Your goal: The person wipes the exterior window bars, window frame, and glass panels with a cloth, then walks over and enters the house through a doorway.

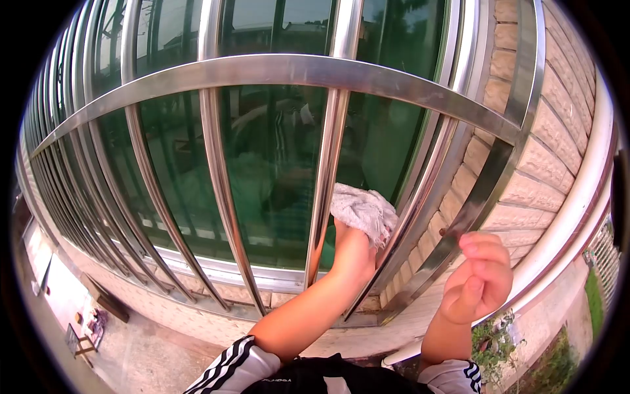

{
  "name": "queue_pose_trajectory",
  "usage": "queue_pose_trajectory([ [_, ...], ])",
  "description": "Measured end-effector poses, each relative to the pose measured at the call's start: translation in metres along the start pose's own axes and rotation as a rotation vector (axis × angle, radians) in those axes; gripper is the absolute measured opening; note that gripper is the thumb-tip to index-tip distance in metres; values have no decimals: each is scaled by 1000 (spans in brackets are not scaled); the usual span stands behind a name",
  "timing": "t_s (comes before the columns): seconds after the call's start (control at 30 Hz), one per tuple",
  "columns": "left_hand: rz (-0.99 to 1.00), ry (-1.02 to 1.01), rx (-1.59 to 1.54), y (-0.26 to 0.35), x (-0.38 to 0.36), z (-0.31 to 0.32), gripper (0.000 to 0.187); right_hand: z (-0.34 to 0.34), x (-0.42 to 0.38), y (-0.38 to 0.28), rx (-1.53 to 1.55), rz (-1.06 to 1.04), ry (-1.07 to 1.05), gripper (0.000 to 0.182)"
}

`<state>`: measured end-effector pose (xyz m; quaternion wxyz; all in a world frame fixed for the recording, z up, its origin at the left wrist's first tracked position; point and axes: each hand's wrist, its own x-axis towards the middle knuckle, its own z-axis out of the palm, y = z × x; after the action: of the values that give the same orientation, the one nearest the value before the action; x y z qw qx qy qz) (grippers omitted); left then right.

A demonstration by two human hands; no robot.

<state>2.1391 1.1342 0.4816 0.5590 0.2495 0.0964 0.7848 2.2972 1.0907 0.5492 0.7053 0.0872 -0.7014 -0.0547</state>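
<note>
My left hand (354, 241) reaches between two upright metal bars and is closed on a crumpled, pale greyish cloth (365, 209). The cloth overlaps the lower right part of the green-tinted window pane (269, 177), and most of my left fingers are hidden by it. Outside the stainless steel window grille (289, 70), my right hand (479, 279) is raised near its right end frame. Its fingers are curled in, with nothing visible in them.
A pale brick wall (535, 190) and a white pipe (564, 230) run down the right side. Plants (495, 341) grow below right. On the paved ground (157, 348) at lower left stand a wooden bench (105, 299) and a small folding stand (80, 343).
</note>
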Motion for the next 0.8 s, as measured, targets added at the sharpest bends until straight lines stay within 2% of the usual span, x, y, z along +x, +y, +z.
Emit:
queue_pose_trajectory([
  [0.07, 192, 49, 203, -3, -25, 2, 39, -8, -48, -11, -20, 160, -82, 17],
  [0.1, 248, 74, 262, -7, -32, -7, 59, -13, -59, -11, -40, 254, -122, 16],
  [0.2, 438, -17, 498, -11, -47, -24, 53, -28, -40, -6, 23, 261, 3, 15],
  [0.3, 377, -4, 322, -16, -53, -28, 48, -32, 36, 9, 14, 60, 79, 10],
  [0.33, 379, -19, 311, -17, -54, -28, 48, -32, 64, 20, -80, 3, 65, 12],
  [0.37, 342, -3, 260, -16, -55, -29, 48, -27, 90, 32, -101, 55, 147, 16],
  [0.43, 314, 3, 218, -15, -58, -25, 49, -8, 161, 56, 178, 382, 256, 23],
  [0.53, 342, 2, 218, -19, -58, -35, 50, 19, 236, 99, 441, 718, 61, 26],
  [0.6, 342, 2, 180, -19, -59, -34, 49, 40, 260, 124, 223, 733, -179, 31],
  [0.7, 338, -32, 163, -14, -61, -34, 49, 51, 281, 170, 56, 737, -236, 31],
  [0.77, 363, -35, 226, -10, -65, -30, 49, 59, 290, 183, -509, 353, -447, 29],
  [0.8, 370, -37, 220, -9, -65, -27, 49, 63, 296, 189, -508, 344, -449, 29],
])
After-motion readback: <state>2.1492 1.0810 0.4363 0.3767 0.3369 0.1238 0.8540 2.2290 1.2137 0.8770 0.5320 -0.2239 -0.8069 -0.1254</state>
